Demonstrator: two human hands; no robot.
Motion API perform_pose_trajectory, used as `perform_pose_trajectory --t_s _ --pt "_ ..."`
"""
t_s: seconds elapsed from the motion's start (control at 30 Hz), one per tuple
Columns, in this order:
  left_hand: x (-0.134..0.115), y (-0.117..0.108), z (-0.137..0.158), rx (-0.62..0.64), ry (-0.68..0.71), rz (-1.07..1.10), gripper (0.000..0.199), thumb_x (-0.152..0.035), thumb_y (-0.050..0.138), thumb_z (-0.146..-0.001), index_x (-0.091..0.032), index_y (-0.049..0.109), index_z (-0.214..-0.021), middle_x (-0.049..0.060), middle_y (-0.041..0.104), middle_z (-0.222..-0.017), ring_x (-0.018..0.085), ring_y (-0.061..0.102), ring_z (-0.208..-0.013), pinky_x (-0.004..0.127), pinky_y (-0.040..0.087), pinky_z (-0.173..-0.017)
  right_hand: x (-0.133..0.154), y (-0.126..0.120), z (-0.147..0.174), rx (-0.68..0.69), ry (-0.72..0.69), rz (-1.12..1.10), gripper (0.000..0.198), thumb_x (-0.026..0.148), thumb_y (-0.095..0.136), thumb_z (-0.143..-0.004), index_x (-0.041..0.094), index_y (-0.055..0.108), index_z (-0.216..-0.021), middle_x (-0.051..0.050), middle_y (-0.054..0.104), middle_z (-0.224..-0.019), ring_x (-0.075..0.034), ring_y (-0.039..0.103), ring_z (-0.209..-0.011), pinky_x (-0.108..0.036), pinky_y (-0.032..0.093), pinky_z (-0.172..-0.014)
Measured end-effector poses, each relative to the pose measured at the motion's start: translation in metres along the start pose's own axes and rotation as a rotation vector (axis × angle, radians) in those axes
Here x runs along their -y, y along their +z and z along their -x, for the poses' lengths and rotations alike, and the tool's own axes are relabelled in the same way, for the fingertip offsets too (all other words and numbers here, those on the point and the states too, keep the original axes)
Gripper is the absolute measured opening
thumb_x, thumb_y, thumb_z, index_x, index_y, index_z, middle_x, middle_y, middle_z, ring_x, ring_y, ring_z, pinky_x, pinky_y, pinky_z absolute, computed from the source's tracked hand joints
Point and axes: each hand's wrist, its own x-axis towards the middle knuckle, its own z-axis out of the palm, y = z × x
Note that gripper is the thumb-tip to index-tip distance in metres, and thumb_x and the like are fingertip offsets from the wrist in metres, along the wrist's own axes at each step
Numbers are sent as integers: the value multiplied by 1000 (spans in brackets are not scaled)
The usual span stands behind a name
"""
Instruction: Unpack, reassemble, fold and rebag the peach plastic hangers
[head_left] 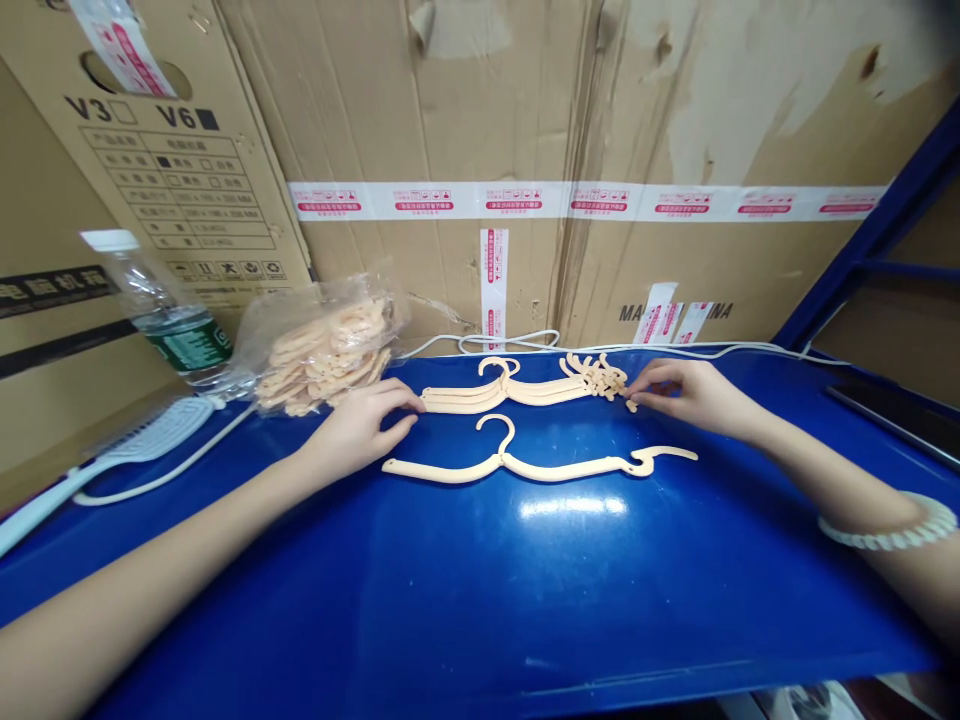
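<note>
A pale peach, smooth hanger with two wavy arms lies flat between the hands, a bit nearer to the person than they are. It looks like hard plastic. A round hook curls up from its middle, its left end has a tiny hole, and a bendy piece like a letter S sticks out from its right end.

Behind it, right between the hands, a neat stack of matching peach hangers lies with its hooks bunched together. The left hand is by the stack's left end, its fingers softly bent and its thumb held apart from them. One cannot tell if a fingertip touches the stack.

The right hand has its thumb and fingers close together at the edge of a messy heap of small, curly peach hooks. One cannot tell if it pinches one.

Just behind the left hand sits a crinkly, see-through plastic bag full of more peach pieces. Under everything is a shiny, smooth blue table. Past both hands stands a wrinkly brown cardboard wall with white and red tape.
</note>
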Motion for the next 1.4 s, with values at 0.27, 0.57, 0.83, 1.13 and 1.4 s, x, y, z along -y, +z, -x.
perform_pose_trajectory --t_s 0.27,0.57,0.83,1.13,1.4 --pt "-13 -9 1 148 54 13 16 -27 55 -86 -20 66 -95 5 62 -97 22 62 -91 33 49 -82 4 2 2 -39 -53 36 27 42 58 -83 21 76 -84 -8 72 -89 -24 66 -78 -38 50 -72" --pt "-20 -20 -1 248 77 15 12 -27 56 -86 -20 65 -91 5 60 -100 22 60 -94 33 47 -85 9 4 3 -25 -44 34 27 39 56 -83 21 75 -84 -8 73 -89 -25 67 -82 -39 50 -76" --pt "-12 -20 -1 175 70 0 16 -27 51 -90 -20 64 -97 6 62 -101 22 61 -94 34 49 -85 -1 -3 0 -98 -6 54 29 42 57 -81 20 75 -87 -7 74 -86 -23 66 -76 -38 52 -72" --pt "2 -1 -1 45 71 -5 26 -24 42 -95 -16 63 -108 12 67 -114 26 59 -111 44 47 -98 -9 4 -1 -76 -44 83 27 38 55 -80 21 72 -92 -7 74 -92 -24 67 -80 -39 53 -72" --pt "3 10 -3 63 15 -18 30 -32 50 -93 -17 63 -116 13 67 -120 28 60 -114 46 47 -100 -14 14 -10 -80 -146 228 37 39 51 -87 17 68 -110 -15 71 -110 -32 63 -103 -50 51 -91"
